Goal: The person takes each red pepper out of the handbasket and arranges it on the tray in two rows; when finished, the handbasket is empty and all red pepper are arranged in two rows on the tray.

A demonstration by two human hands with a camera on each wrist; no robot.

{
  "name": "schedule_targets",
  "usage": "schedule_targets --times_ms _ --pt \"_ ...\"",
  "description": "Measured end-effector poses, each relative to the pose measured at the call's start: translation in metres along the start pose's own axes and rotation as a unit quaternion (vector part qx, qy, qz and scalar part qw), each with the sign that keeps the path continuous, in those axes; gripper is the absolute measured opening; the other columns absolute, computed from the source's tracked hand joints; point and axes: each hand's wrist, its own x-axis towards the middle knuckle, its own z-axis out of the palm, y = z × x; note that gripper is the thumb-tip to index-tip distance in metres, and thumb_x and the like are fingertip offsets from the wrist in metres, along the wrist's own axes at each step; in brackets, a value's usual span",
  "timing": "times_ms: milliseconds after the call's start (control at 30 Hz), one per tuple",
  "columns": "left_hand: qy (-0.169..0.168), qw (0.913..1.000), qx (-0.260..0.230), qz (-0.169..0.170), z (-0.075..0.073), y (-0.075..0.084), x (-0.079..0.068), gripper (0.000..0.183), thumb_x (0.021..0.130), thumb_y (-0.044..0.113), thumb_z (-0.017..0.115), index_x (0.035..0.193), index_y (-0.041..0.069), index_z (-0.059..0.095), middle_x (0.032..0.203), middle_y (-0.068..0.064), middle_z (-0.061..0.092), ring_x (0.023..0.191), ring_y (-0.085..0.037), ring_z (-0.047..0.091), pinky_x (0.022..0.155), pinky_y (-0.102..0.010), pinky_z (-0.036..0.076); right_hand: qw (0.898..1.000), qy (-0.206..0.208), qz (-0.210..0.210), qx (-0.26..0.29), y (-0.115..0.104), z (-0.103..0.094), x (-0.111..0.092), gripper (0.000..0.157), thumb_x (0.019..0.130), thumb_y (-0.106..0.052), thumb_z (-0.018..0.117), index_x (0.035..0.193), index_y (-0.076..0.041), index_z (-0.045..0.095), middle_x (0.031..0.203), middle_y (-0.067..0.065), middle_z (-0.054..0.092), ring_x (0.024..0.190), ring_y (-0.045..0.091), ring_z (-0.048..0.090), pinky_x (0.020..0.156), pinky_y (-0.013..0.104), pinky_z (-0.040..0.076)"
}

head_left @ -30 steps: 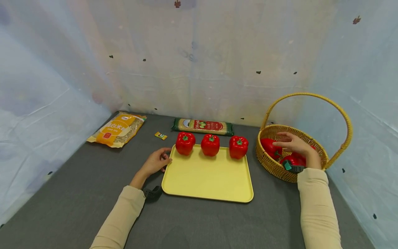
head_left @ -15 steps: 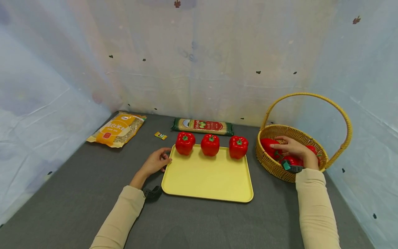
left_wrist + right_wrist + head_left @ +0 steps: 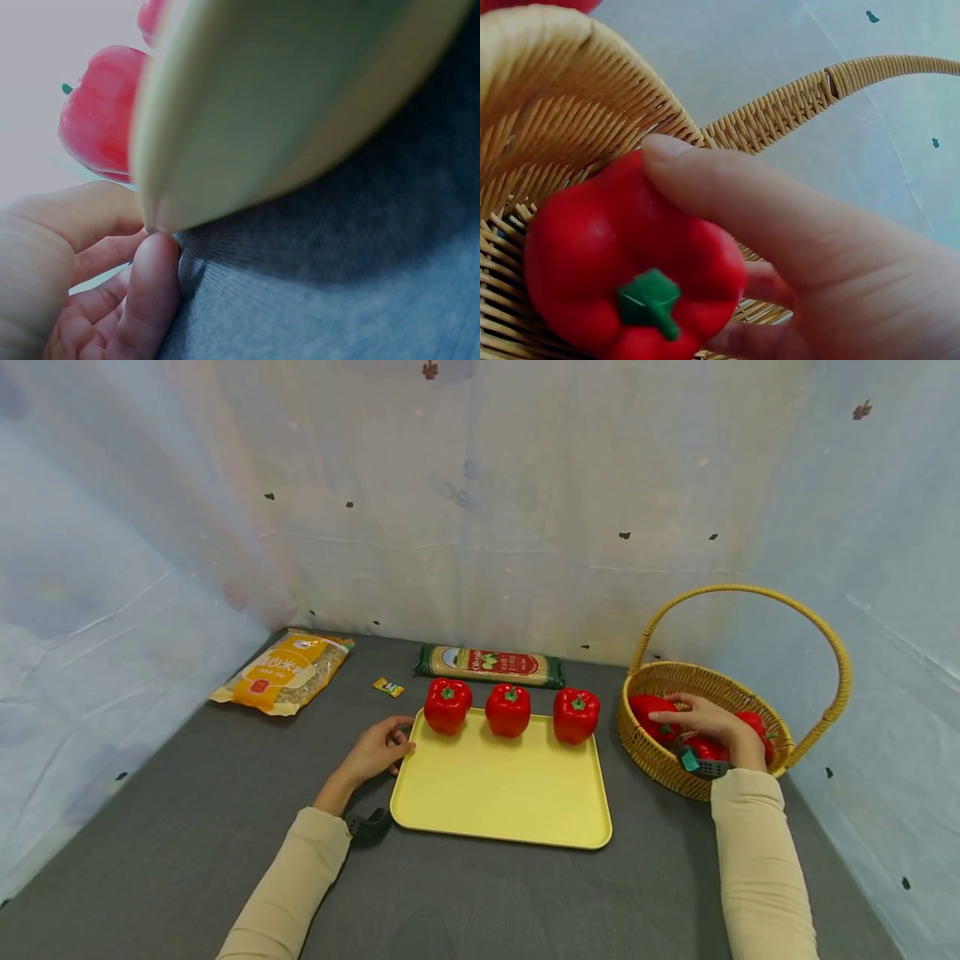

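Observation:
Along the far edge of a yellow tray stand three red bell peppers: one on the left, one in the middle and one on the right. At the tray's left rim, my left hand pinches the edge between thumb and finger. My right hand reaches into a wicker basket. It grips a red bell pepper there, thumb across its side and fingers behind, green stem showing in the right wrist view. More red peppers lie under and beside that wrist.
A tall looped handle arches over the basket. Behind the tray lies a green-ended pasta packet. A small yellow sachet and a bag of grain lie at the back left. Pale sheeting hangs behind the grey tabletop.
My right hand has lowered and shifted slightly left inside the basket, and its fingers have closed round a bell pepper. The left hand and the tray stay where they were.

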Motion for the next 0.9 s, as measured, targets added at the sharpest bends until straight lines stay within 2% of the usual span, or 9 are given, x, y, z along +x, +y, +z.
schedule_targets --times_ms 167,400,567,733,900 --pt "-0.002 1.0000 -0.004 -0.003 0.001 0.000 0.000 0.047 0.089 0.012 0.063 0.132 0.002 0.046 0.085 -0.011 0.054 0.058 -0.019 0.051 0.049 -0.031 0.052 0.999 0.043 -0.001 -0.002 0.000 -0.001 -0.004 0.084 0.088 -0.047 0.059 0.140 0.007 0.022 0.136 0.033 0.030 0.106 0.036 0.050 0.088 0.043 0.048" --pt "-0.002 1.0000 -0.002 0.004 0.000 -0.001 0.000 0.047 0.089 0.011 0.062 0.132 0.001 0.046 0.086 -0.011 0.054 0.058 -0.019 0.051 0.049 -0.032 0.052 0.993 0.111 -0.026 -0.016 -0.005 -0.004 -0.012 0.082 0.086 -0.049 0.060 0.136 0.006 0.027 0.135 0.030 0.033 0.116 0.042 0.039 0.095 0.056 0.039" --pt "-0.002 1.0000 -0.002 0.001 0.000 -0.001 0.000 0.047 0.089 0.012 0.063 0.132 0.001 0.046 0.086 -0.011 0.055 0.057 -0.019 0.051 0.049 -0.032 0.052 0.988 0.148 -0.047 -0.019 -0.012 -0.006 -0.016 0.081 0.086 -0.050 0.059 0.138 0.004 0.029 0.134 0.029 0.036 0.119 0.043 0.036 0.097 0.059 0.035" --pt "-0.006 1.0000 -0.003 0.000 0.000 0.000 -0.001 0.048 0.089 0.011 0.062 0.132 0.000 0.045 0.086 -0.011 0.055 0.055 -0.019 0.051 0.048 -0.033 0.051 0.975 0.208 -0.077 -0.025 -0.023 -0.004 -0.021 0.077 0.088 -0.047 0.057 0.139 0.004 0.031 0.131 0.029 0.041 0.115 0.043 0.041 0.090 0.055 0.040" --pt "-0.006 1.0000 -0.003 -0.002 -0.001 0.000 0.000 0.047 0.089 0.012 0.062 0.132 0.001 0.045 0.086 -0.011 0.055 0.055 -0.020 0.051 0.048 -0.032 0.051 0.956 0.273 -0.107 -0.009 -0.039 0.001 -0.028 0.071 0.088 -0.045 0.058 0.139 -0.001 0.033 0.129 0.023 0.043 0.110 0.038 0.044 0.083 0.045 0.043"
